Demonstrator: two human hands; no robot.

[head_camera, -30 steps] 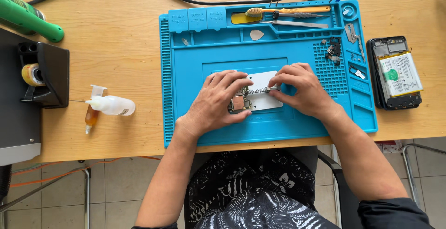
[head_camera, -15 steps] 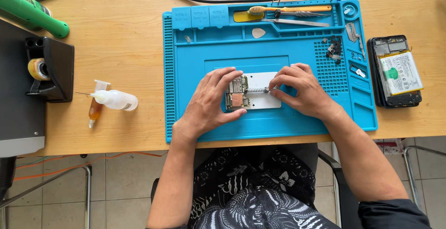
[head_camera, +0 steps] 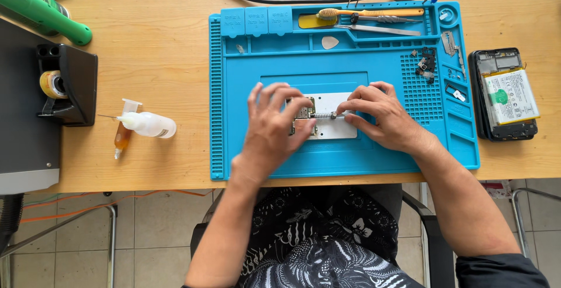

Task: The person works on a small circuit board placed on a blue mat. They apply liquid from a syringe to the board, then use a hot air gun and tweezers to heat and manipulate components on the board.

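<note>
A silver metal holder plate (head_camera: 336,125) with a spring rod lies in the middle of the blue work mat (head_camera: 234,147). A small circuit board (head_camera: 302,112) sits clamped at its left end. My left hand (head_camera: 273,127) rests over the board with fingers spread, fingertips touching it. My right hand (head_camera: 383,115) presses on the plate's right side, its fingertips pinching the small knob on the spring rod (head_camera: 332,115).
An opened phone with exposed battery (head_camera: 504,94) lies right of the mat. Tweezers, a brush (head_camera: 368,13) and small parts sit in the mat's top trays. Two small bottles (head_camera: 143,125), a tape dispenser (head_camera: 61,86) and a green tool (head_camera: 41,10) are at left. A black cable crosses the table's back.
My left hand has lifted its palm and spread its fingers over the circuit board. The right hand stays on the spring rod.
</note>
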